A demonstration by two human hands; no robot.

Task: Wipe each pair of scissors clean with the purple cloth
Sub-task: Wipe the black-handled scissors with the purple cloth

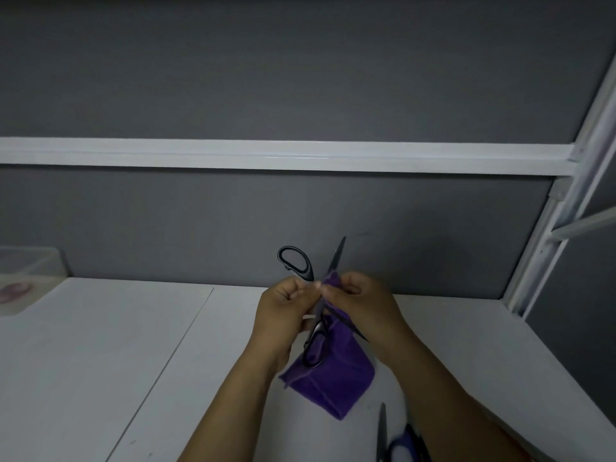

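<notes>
Left hand (280, 311) is gripping the black-handled scissors (309, 273) near the pivot, fingers curled round them. Blades are standing wide open in an X: one handle loop above the left fingers, the other below them. Right hand (360, 305) is pinching the purple cloth (333, 378) round the upper blade, its tip poking out above the right fingertips. Cloth is hanging below both hands. Blue-handled scissors (396, 441) are lying on the white table (133, 345), well below the right fingers
</notes>
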